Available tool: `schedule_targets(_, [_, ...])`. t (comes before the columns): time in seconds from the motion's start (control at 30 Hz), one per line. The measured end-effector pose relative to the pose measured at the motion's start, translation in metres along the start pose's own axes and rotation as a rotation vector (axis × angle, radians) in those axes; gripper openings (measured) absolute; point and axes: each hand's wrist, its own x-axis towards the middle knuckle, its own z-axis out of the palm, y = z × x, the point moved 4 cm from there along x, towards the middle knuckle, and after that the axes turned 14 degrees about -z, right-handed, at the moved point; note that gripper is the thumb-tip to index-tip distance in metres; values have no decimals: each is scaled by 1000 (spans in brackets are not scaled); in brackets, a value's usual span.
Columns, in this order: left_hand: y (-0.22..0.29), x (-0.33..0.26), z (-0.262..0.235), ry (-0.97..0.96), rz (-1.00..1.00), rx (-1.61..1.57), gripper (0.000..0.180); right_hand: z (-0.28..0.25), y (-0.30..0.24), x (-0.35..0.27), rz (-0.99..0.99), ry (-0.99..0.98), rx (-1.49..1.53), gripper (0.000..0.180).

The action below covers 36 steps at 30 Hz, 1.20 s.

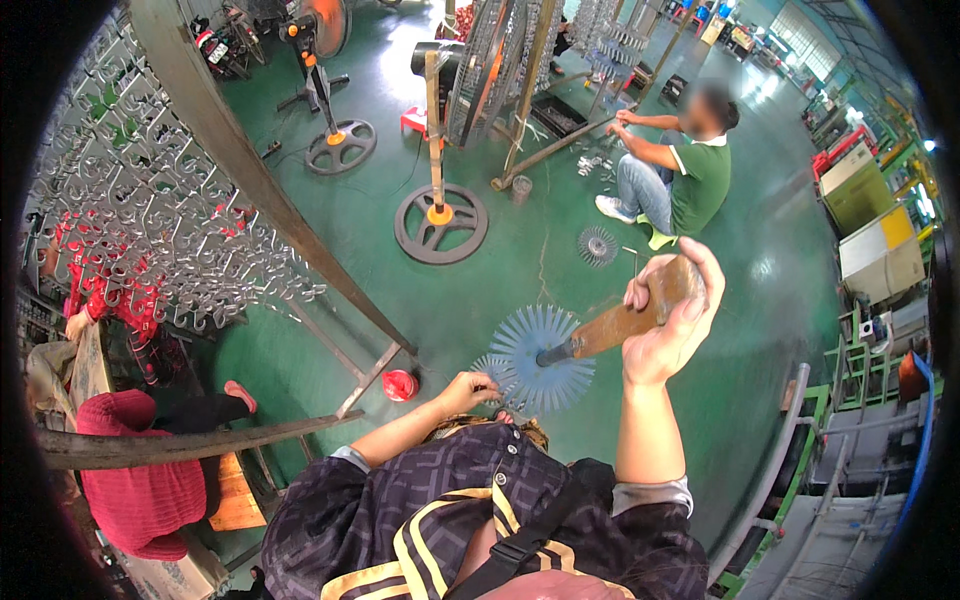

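Note:
My right hand (660, 345) is raised, fingers and thumb wrapped round a rusty brown flat metal bar (603, 333). A dark rod at the bar's lower end reaches the centre of a round blue-grey disc (522, 340) with many thin radial fins. Lower down, my left hand (465, 392) has its fingers pinched at the edge of a second finned disc (491, 369), partly hidden behind the larger one. Another grey finned disc (597, 246) lies on the green floor ahead.
A person in a green shirt (703, 185) squats ahead right beside scattered metal pieces. Left stands a wooden-beamed rack (300, 250) hung with metal hooks. Two fans with round bases (440, 222) stand ahead. A red round container (400, 385) sits near the rack's foot. Another person (150, 470) sits left.

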Motion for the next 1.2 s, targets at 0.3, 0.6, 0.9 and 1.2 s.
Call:
schedule_targets(0.3, [44, -16, -73, 188, -120, 113, 11, -6, -10, -3, -1, -29, -60, 55])
schedule_targets(0.6, [180, -64, -185, 514, 100, 350, 8, -1, -8, -3, -7, -10, 15, 54])
schedule_targets(0.9, [338, -161, -253, 1038, 484, 714, 12, -2, -5, -5, 45, 20, -3, 54])
schedule_targets(1.2, [430, -265, -367, 1877, 777, 518, 11, 1, -2, -6, 29, -34, 64, 43])
